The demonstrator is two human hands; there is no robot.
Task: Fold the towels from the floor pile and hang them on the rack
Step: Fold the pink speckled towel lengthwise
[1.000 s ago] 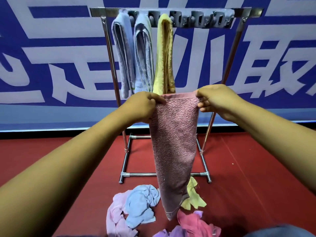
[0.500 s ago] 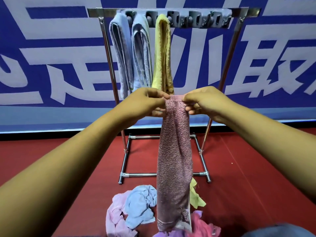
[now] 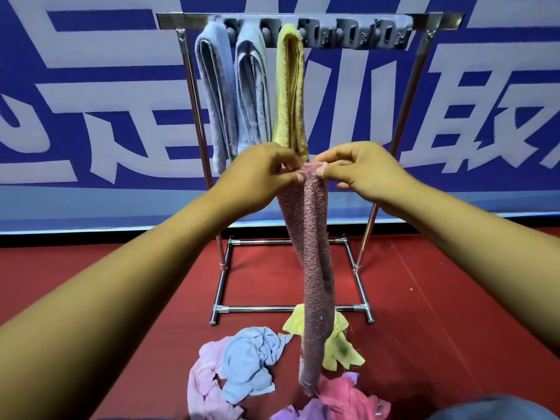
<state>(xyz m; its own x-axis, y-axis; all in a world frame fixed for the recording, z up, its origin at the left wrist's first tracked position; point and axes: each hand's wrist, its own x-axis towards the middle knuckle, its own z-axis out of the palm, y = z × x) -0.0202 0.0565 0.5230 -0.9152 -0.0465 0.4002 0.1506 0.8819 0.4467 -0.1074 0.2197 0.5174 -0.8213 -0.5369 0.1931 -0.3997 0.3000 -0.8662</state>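
Item: pink towel, in hand. I am watching both hands pinching its top edge, where a second ago they were holding that edge stretched wide; the left hand and right hand are now nearly touching, so the towel is hanging below them as a narrow doubled strip. I am reading this as the lengthwise fold closing.

Item: rack, standing beyond the hands. It is carrying two blue towels and a yellow towel just above the left hand; the clips above the right hand are sitting free.

Item: floor pile, lying beneath the hands, several crumpled towels waiting, the pink strip's tail dangling into it
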